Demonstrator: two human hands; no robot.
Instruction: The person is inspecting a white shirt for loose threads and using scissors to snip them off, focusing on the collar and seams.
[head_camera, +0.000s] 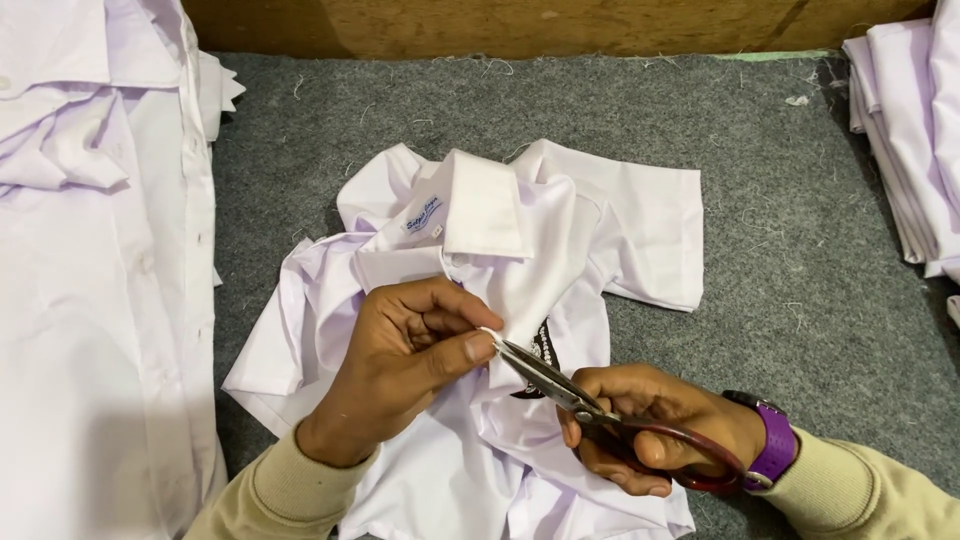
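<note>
Grey felt covers the tabletop (780, 260), flecked with loose thread ends, and a wooden board runs along its far edge. At the middle of it lies a crumpled white shirt (560, 230), collar up and turned toward the far side, with a small label sewn inside the neck and one short sleeve spread flat to the right. A dark patterned badge on the shirt shows partly, just behind the blades of the scissors (560, 385). The left hand (400, 350) pinches a small fold of the white cloth between thumb and forefinger, its grip closed tight on the fabric and lifting it slightly off the pile. The right hand (650, 420) holds the scissors by their dark red handles, fingers curled through and around the loops; the metal blades are nearly closed, and their tips touch the pinched bit of cloth right at the left thumb. A purple watch (775, 445) sits on the right wrist, and both forearms wear beige knit sleeves. Along the left side of the tabletop lies a spread of white shirts (90, 300), laid one over another, with a button placket running down its right edge. At the right edge, well apart from the hands, sits a stack of folded white shirts (910, 130), only partly in view.
</note>
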